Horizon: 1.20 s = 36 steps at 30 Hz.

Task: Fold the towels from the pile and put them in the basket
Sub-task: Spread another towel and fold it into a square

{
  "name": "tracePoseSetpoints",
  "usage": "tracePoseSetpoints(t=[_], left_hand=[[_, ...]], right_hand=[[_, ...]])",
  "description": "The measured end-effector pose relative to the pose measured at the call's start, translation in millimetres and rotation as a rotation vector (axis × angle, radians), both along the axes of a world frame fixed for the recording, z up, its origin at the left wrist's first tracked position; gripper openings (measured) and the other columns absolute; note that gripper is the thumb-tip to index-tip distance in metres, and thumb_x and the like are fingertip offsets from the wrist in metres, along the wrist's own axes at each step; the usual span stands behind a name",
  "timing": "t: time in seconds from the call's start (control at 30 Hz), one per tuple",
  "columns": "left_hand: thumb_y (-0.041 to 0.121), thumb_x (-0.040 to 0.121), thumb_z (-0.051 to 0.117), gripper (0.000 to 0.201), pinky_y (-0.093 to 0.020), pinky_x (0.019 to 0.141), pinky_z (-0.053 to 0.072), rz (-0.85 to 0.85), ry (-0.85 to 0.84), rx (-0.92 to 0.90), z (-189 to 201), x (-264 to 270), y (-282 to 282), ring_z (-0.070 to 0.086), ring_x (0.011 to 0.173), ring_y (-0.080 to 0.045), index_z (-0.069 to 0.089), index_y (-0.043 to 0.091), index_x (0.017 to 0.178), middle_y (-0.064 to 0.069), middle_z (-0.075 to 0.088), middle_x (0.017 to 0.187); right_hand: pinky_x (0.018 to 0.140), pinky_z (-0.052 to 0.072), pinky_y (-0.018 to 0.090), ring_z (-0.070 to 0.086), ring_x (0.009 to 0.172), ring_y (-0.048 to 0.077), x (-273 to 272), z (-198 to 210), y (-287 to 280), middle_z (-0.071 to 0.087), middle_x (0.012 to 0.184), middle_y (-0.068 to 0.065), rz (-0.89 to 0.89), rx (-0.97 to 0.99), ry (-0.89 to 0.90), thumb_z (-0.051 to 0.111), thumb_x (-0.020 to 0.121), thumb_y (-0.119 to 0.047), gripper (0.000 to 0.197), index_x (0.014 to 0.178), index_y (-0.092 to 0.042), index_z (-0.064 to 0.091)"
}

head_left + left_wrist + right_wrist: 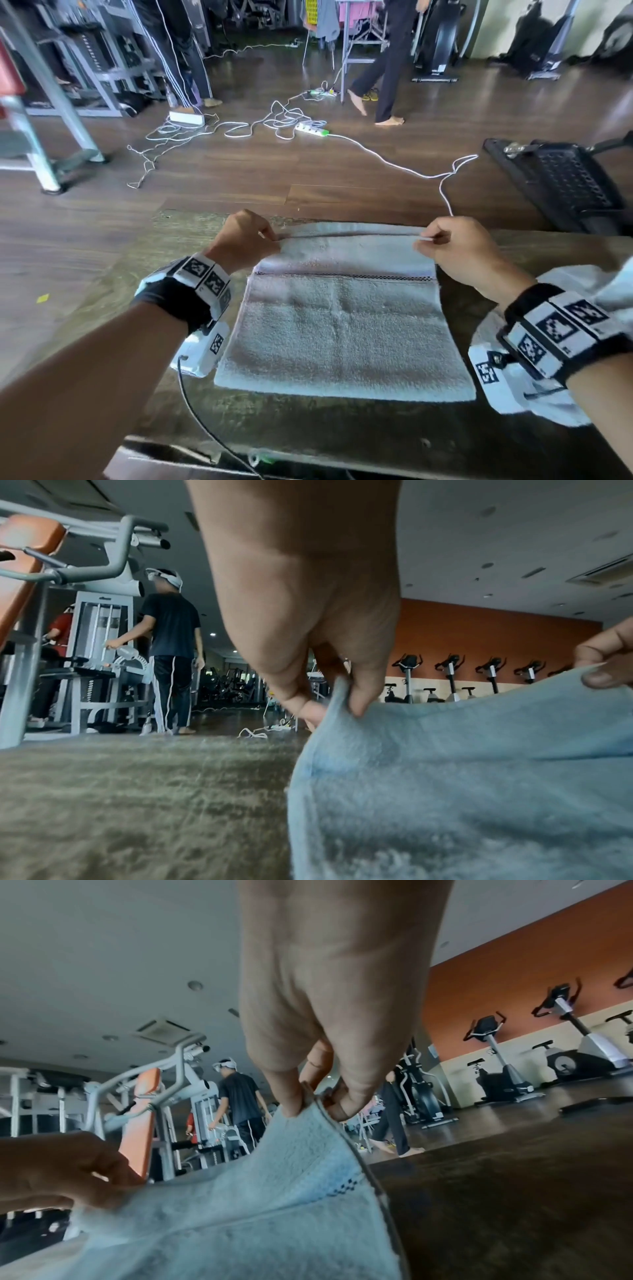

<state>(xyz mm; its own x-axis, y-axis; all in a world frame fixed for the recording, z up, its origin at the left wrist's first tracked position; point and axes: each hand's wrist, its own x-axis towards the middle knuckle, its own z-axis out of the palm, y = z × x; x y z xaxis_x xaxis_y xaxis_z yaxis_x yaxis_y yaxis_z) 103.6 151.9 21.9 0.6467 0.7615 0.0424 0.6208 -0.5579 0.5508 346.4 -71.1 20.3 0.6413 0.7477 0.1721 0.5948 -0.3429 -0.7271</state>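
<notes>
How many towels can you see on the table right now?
2: one towel spread flat at centre, both hands pinching its far corners; another towel bunched at the right edge under the right wrist. More may lie off-frame.

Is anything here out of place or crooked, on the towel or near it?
On the towel nothing stands out: it lies flat and square on the table, and the left hand and right hand pinch its far corners evenly. The only untidy thing is the tangle of white cables on the floor beyond the table.
</notes>
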Motion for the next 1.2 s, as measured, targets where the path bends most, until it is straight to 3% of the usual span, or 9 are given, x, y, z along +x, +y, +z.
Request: tracePoseSetpoints(t=[0.1, 0.17, 0.2, 0.27, 0.37, 0.47, 0.67, 0.87, 1.2], left_hand=[[0.019, 0.085, 0.074, 0.02, -0.007, 0.055, 0.036, -0.016, 0.116, 0.133, 14, -6, -27, 0.052, 0.074, -0.003, 0.066, 0.018, 0.103, 0.006, 0.057, 0.106], [0.023, 0.081, 0.077, 0.034, -0.013, 0.075, 0.041, -0.105, -0.007, 0.205, 17, -5, -57, 0.054, 0.096, -0.01, 0.063, 0.02, 0.111, 0.005, 0.055, 0.115], [0.022, 0.079, 0.079, 0.034, -0.017, 0.077, 0.045, -0.19, -0.12, 0.176, 18, -3, -76, 0.056, 0.098, -0.011, 0.064, 0.02, 0.109, 0.006, 0.059, 0.113], [0.019, 0.076, 0.082, 0.031, -0.022, 0.077, 0.05, -0.38, -0.3, 0.103, 15, -1, -113, 0.061, 0.093, -0.009, 0.068, 0.017, 0.103, 0.007, 0.066, 0.104], [0.018, 0.075, 0.084, 0.026, -0.013, 0.074, 0.042, -0.505, -0.436, 0.13, 7, 1, -150, 0.059, 0.086, -0.006, 0.069, 0.013, 0.095, 0.006, 0.068, 0.095], [0.021, 0.076, 0.084, 0.024, -0.016, 0.075, 0.045, -0.508, -0.475, 0.123, 0, -2, -165, 0.062, 0.085, -0.008, 0.068, 0.014, 0.094, 0.006, 0.068, 0.092], [0.013, 0.079, 0.08, 0.016, -0.018, 0.077, 0.052, -0.352, -0.49, -0.039, -11, -9, -174, 0.067, 0.082, -0.007, 0.07, 0.013, 0.092, 0.005, 0.071, 0.086], [0.014, 0.078, 0.082, 0.013, -0.01, 0.071, 0.049, -0.31, -0.511, -0.116, 1, 0, -165, 0.067, 0.074, -0.004, 0.075, 0.008, 0.087, 0.004, 0.074, 0.082], [0.01, 0.087, 0.072, 0.006, -0.018, 0.065, 0.044, -0.488, -0.383, -0.234, 16, -2, -157, 0.056, 0.064, -0.003, 0.066, 0.008, 0.084, 0.002, 0.065, 0.074]], right_hand=[[0.057, 0.043, 0.021, 0.057, 0.061, 0.013, -28, 6, -20, 0.069, 0.072, -0.001, 0.071, 0.069, 0.03, 0.08, 0.083, -0.017, 0.015, 0.075, -0.023, 0.068], [0.061, 0.049, 0.035, 0.064, 0.065, 0.021, -52, 8, -33, 0.071, 0.075, 0.0, 0.152, 0.08, 0.041, 0.08, 0.083, -0.016, 0.015, 0.077, -0.025, 0.069], [0.064, 0.052, 0.039, 0.066, 0.067, 0.021, -64, 9, -38, 0.071, 0.075, -0.001, 0.188, 0.083, 0.021, 0.08, 0.083, -0.015, 0.016, 0.079, -0.026, 0.07], [0.067, 0.053, 0.04, 0.066, 0.069, 0.015, -84, 10, -46, 0.07, 0.074, -0.006, 0.242, 0.071, -0.039, 0.079, 0.083, -0.012, 0.015, 0.083, -0.024, 0.072], [0.06, 0.047, 0.018, 0.063, 0.07, 0.005, -104, 8, -60, 0.066, 0.077, -0.013, 0.255, 0.075, -0.071, 0.078, 0.084, -0.007, 0.015, 0.091, -0.02, 0.075], [0.068, 0.045, 0.008, 0.065, 0.082, 0.004, -114, 4, -78, 0.067, 0.092, -0.011, 0.265, 0.107, -0.067, 0.074, 0.084, 0.001, 0.022, 0.096, -0.016, 0.076], [0.086, 0.053, 0.017, 0.067, 0.098, 0.006, -123, -1, -81, 0.069, 0.107, -0.009, 0.312, 0.124, 0.049, 0.063, 0.094, -0.004, 0.02, 0.106, -0.015, 0.074], [0.084, 0.049, 0.01, 0.066, 0.102, 0.0, -114, 5, -71, 0.071, 0.106, -0.011, 0.206, 0.252, 0.115, 0.062, 0.097, -0.011, 0.016, 0.11, -0.018, 0.067], [0.079, 0.047, 0.008, 0.067, 0.089, -0.001, -92, -2, -59, 0.073, 0.098, -0.005, 0.0, 0.339, 0.163, 0.069, 0.091, -0.006, 0.015, 0.104, -0.015, 0.071]])
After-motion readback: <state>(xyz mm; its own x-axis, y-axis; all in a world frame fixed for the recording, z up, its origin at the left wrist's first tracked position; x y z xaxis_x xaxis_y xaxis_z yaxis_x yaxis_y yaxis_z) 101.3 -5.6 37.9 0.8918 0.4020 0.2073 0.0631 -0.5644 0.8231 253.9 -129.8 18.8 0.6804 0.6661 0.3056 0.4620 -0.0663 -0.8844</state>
